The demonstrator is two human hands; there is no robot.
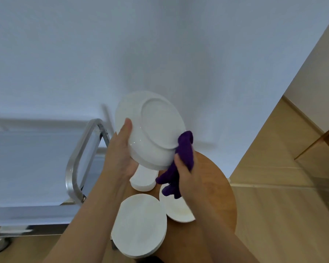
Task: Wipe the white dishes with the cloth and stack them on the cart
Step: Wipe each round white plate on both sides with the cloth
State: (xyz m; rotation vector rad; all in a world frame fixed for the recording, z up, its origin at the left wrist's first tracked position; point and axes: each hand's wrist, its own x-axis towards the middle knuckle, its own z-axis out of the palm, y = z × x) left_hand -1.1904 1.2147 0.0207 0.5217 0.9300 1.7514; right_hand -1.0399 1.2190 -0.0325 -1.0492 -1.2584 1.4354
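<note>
White plate (150,128), underside facing us, is tilted up in our left hand (120,156), which grips its rim so our right hand (188,177) can press the bunched purple cloth (184,150) against its edge. More dishes (139,224) wait on the round wooden table (217,186); the cart (27,168) stands just left.

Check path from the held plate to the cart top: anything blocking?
Partly. The cart handle rises at the near end, between the plate in the left hand and the cart shelf. The visible shelf is bare.
</note>
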